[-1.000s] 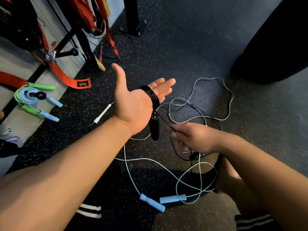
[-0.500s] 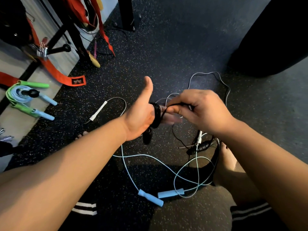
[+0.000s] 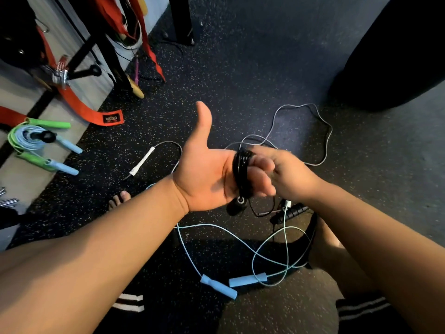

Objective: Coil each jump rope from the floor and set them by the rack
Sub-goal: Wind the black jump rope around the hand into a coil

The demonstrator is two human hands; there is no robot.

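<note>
**Change.** Against the view one second back, your right hand (image 3: 289,174) is no longer low beneath the left. It is now up at centre frame, against the far side of the left fingers, which means one more turn of the black rope (image 3: 243,172) is laid on. Your left hand (image 3: 204,174) has turned thumb-up.

**Grips.** The left grip is spread, with fingers straight and the coil wound round them. The right grip is blurred, and I cannot tell whether it pinches the cord.

**Meaning.** Little slack is left. One black handle (image 3: 237,206) hangs under your left palm. The second black handle (image 3: 292,212) lies on the floor (image 3: 240,80) just below your right wrist, with a short run of cord between them. In my judgement this coil is nearly finished, but it is not yet set by the rack (image 3: 106,51) at upper left.

**Count.**
- **Ropes:** five.
- **On your hand:** one, the black rope.
- **Loose on the floor:** two.
  - The light blue rope (image 3: 272,249) is at lower centre, with two blue handles.
  - The grey rope (image 3: 322,131) is at centre right, with one white handle (image 3: 142,161) plainly seen. A second white piece is too small to confirm.
- **Coiled by the rack:** two, in a coiled bundle (image 3: 26,143) at the left edge, showing two green handles and two blue.
</note>
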